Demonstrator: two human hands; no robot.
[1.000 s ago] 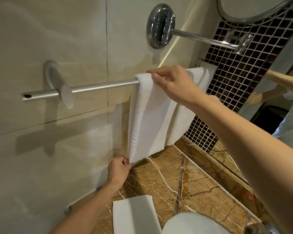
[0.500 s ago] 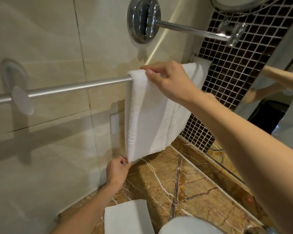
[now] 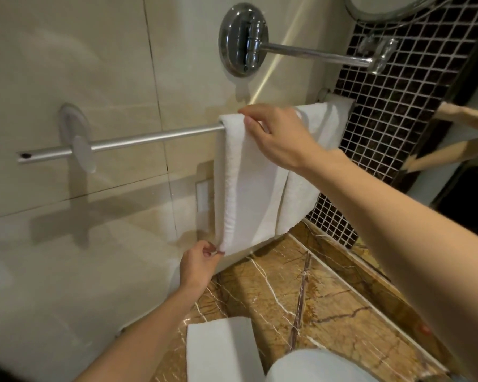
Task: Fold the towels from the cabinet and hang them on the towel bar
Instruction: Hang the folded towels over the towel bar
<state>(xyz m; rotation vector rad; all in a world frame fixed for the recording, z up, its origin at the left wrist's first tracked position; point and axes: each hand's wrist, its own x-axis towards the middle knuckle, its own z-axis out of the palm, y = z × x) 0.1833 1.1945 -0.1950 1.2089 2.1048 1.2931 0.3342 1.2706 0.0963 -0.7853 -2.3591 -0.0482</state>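
Currently straightening the hung white towel (image 3: 249, 188) on the towel bar (image 3: 149, 139): right hand (image 3: 282, 136) pinches its top fold, left hand (image 3: 202, 260) grips the 7 o'clock corner; next likely the folded towel (image 3: 218, 351) at 6 o'clock.

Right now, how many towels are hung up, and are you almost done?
One towel already hangs at the bar's far end. A second towel is being straightened: the right hand holds its top and the left hand pinches its bottom corner. A folded towel on the counter is not yet hung.
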